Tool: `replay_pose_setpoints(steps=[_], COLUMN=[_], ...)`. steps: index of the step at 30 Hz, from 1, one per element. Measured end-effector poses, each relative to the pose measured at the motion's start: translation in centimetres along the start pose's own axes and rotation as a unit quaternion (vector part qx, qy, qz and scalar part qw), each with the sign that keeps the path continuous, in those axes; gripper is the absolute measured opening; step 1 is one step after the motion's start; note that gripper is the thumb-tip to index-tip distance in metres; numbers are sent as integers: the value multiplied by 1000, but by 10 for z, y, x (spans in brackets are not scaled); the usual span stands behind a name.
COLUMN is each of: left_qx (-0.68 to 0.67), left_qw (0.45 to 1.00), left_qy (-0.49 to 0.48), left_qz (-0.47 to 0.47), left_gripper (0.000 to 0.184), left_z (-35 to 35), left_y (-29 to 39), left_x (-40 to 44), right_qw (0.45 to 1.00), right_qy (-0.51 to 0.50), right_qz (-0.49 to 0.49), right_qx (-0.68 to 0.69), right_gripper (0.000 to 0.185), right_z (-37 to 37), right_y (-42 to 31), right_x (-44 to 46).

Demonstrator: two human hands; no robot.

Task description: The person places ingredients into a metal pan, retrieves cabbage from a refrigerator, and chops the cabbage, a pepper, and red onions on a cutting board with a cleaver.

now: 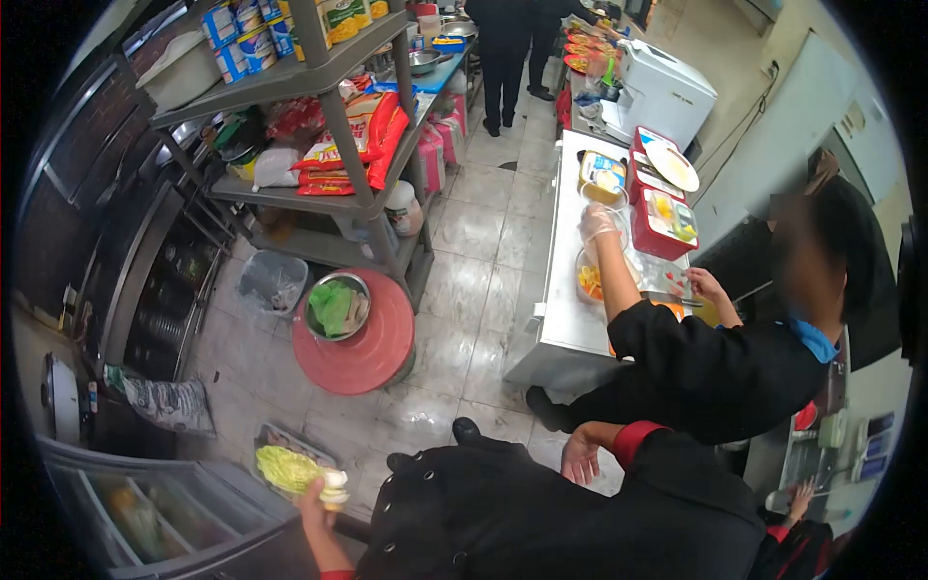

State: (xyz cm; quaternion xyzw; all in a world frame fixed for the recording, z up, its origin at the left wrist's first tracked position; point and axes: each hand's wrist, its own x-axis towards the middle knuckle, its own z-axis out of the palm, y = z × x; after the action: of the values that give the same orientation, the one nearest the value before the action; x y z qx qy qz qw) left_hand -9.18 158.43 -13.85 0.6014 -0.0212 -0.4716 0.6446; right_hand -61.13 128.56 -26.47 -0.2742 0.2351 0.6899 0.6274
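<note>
My left hand [313, 505] is closed around the pale base of a head of lettuce [288, 468]. Its yellow-green leaves point away from me, above a grey container [314, 447] that the lettuce partly hides. A glass-fronted cooler [184, 517] stands just left of that hand. My right hand [581, 456] hangs by my side with its fingers stretched downward and nothing in them.
A metal bowl with green leaves [336, 304] rests on a round red lid [387, 353]. Grey shelving [387, 208] holds bags and cans. To the right, a co-worker [696, 358] works at a white counter [561, 280]. Other people stand farther off.
</note>
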Motion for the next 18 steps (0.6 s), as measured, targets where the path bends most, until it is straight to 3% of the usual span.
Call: replay_pose_setpoints(steps=[8, 10, 18], left_qx=[-40, -47, -67], left_qw=[999, 998, 998], left_qy=[-19, -33, -15], left_qz=[-3, -10, -6], left_gripper=[46, 52, 51], left_z=[7, 4, 0], left_y=[1, 1, -1], left_x=[3, 4, 5], right_qw=[984, 966, 971], right_qy=[-140, -120, -132], right_qz=[-111, -229, -197], right_qx=[7, 29, 38], right_gripper=[40, 41, 41], right_z=[67, 50, 55], right_y=[-4, 20, 20], right_x=[3, 53, 47])
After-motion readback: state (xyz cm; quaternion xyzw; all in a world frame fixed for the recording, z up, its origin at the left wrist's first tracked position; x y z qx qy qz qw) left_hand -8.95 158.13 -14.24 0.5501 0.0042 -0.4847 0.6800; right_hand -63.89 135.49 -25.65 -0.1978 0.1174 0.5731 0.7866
